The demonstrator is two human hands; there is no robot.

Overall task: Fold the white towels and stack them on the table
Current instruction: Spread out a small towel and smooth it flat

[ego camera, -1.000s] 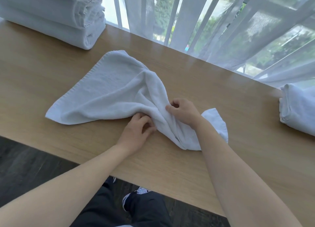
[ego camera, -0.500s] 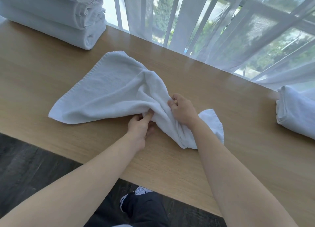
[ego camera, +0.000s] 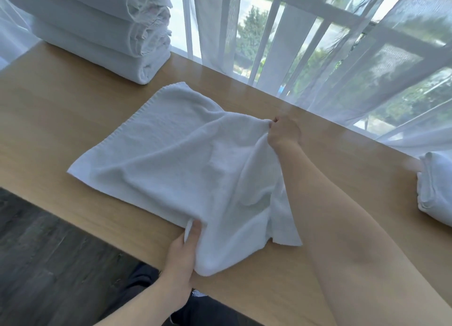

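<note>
In the head view, a white towel [ego camera: 176, 159] lay spread and rumpled across the middle of the wooden bench [ego camera: 49, 120], its stitched hem running along the left side and its near portion reaching almost to the bench's near edge. The left hand [ego camera: 182, 249] was at that near edge, its fingers curled into the cloth and its thumb pressed on top, gripping a bunched near corner of the towel. The right hand [ego camera: 283, 132] was farther back, toward the bench's far edge, its fingers closed in a pinch on another corner, which it held slightly raised so that the fabric sagged in folds between the two hands. The hands were well apart, with the towel stretched diagonally between them, and the right forearm crossed above a loose flap of cloth that lay flat on the bench. At the far left corner of the bench stood a stack of folded towels [ego camera: 97, 32], several layers high, with its folded ends facing right. At the right edge, partly cut off by the frame, sat another white towel bundle [ego camera: 435, 191]; whether it was neatly folded could not be told. Behind the bench's far edge hung sheer white curtains [ego camera: 367, 68], and dark flooring [ego camera: 49, 252] showed below the near edge.
</note>
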